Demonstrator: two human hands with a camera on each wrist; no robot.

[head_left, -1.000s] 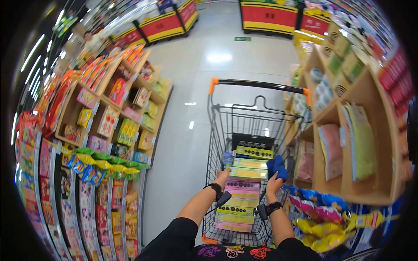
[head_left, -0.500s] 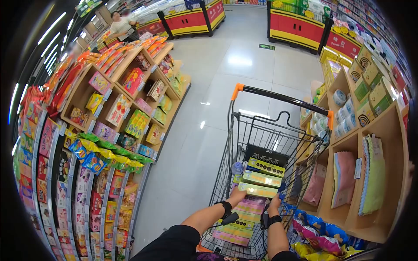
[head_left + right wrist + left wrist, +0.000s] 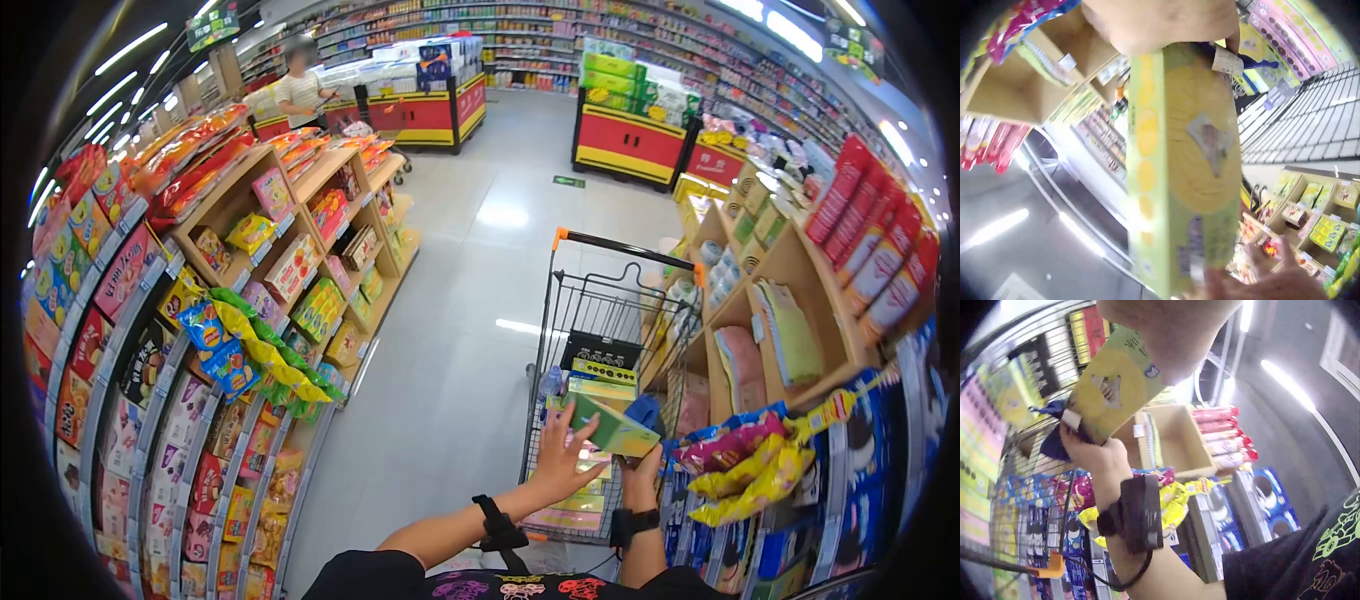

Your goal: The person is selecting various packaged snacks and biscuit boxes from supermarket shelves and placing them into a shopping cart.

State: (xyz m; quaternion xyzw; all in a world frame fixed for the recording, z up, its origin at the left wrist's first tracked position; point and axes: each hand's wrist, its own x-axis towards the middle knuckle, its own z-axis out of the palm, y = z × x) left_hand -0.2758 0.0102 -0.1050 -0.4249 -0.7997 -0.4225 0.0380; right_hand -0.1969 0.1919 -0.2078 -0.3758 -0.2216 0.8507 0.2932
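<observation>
At the near end of the cart, pink and yellow boxes (image 3: 565, 520) are stacked in a row, and above them a green-and-yellow box (image 3: 618, 428) is held slantwise, clear of the stack. Its near, right end is grasped by the right hand (image 3: 641, 470), and a soft blue item (image 3: 643, 408) with a white tag is seen at those same fingers; whether it is gripped too cannot be told. The left hand (image 3: 556, 462) is unclenched, its fingers spread at the box's left end; whether the box is touched by it cannot be told from the head view.

For a steady turn, the left end would best be supported by the left hand's spread fingers before the right grip is loosened, since the box seems likely to swing down if it is carried by one end alone. The blue item is better parted from the box first, so that no edge is snagged. The box should be levelled before being lowered, and the wire wall on the right should be given room.

Farther along, a clear bottle (image 3: 551, 380) is set left of the row and a black carton (image 3: 600, 352) at its far end; neither should be knocked. Beyond these, the cart's handle (image 3: 632, 248) is seen across the far end, with open aisle floor past it.
</observation>
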